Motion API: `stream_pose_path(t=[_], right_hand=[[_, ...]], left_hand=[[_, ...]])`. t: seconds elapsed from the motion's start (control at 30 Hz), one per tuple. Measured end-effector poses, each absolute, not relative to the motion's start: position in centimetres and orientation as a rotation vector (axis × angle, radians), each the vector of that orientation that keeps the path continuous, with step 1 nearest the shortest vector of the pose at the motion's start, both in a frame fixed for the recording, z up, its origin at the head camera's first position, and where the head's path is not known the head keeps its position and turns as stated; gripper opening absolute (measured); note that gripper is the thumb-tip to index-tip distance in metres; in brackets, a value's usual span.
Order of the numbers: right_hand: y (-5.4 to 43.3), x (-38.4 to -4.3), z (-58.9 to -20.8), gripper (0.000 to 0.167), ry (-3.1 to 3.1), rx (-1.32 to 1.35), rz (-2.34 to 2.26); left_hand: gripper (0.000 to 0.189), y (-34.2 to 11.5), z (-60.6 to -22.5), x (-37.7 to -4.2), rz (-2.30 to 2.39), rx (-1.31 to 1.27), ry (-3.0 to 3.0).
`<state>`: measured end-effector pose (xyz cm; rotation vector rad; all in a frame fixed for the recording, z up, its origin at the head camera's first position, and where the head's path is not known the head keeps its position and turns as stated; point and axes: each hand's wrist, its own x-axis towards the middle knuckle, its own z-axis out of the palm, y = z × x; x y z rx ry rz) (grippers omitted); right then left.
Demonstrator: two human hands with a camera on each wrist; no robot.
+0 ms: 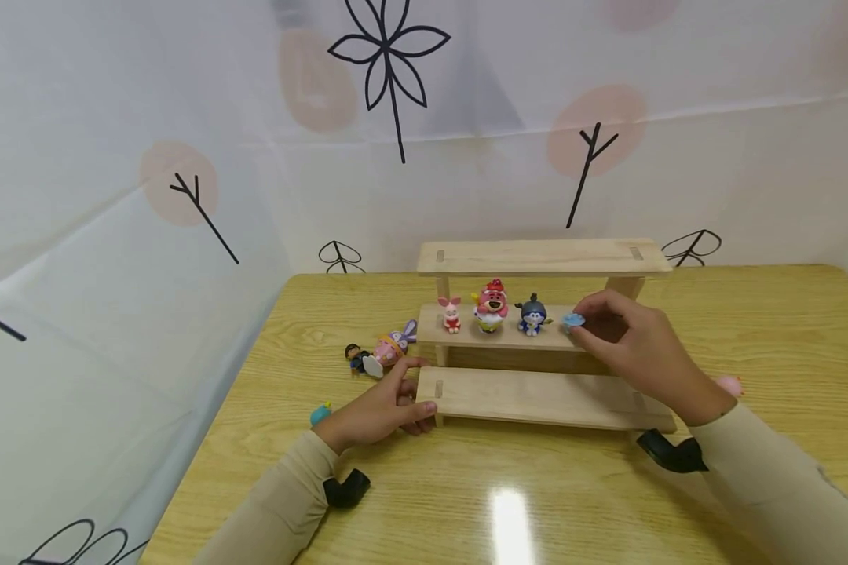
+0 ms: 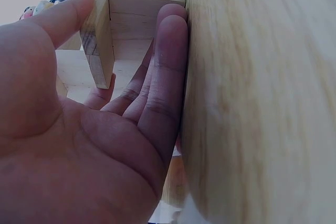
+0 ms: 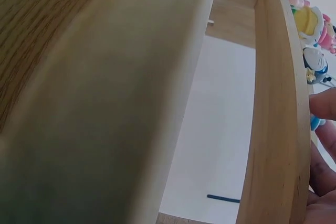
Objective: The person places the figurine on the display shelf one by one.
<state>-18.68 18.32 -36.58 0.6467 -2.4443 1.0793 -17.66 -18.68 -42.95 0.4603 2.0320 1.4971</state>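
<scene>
One right hand (image 1: pixel 634 347) pinches a blue toy (image 1: pixel 573 321) between thumb and finger; the left hand (image 1: pixel 381 408), half-curled, clasps a wooden shelf (image 1: pixel 530 394), palm visible only from left wrist.

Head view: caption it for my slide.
Right hand pinching a blue toy beside three figurines on the middle shelf, left hand holding the lower shelf.

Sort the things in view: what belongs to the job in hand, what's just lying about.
Apparently in use: left hand, right hand, wooden shelf, light-blue toy, three shelved figurines.

Apparently lying about: dark-haired figurine, long-eared figurine, teal toy, pink toy.
</scene>
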Motion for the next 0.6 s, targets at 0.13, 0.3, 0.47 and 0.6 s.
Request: stream_pose_path(t=[0.13,0.3,0.47,0.6], right_hand=[[18.31,-18.72,-36.57,0.020,-2.444,0.650,1.063],[18.28,-18.65,-36.60,0.025,-2.438,0.649,1.053],[18.23,-18.64,-36.61,0.034,-2.438,0.631,1.053],[18.22,-18.73,-36.66,0.037,-2.436,0.636,1.028]], left_hand=[[0.070,-18.69,-42.90,-17.65,1.491,0.460,2.039],[0.071,-18.66,-42.85,-17.68,1.490,0.463,2.041],[0.073,-18.67,-42.82,-17.67,1.487,0.461,2.043],[0.073,-18.66,-42.79,-17.63,1.490,0.461,2.042]])
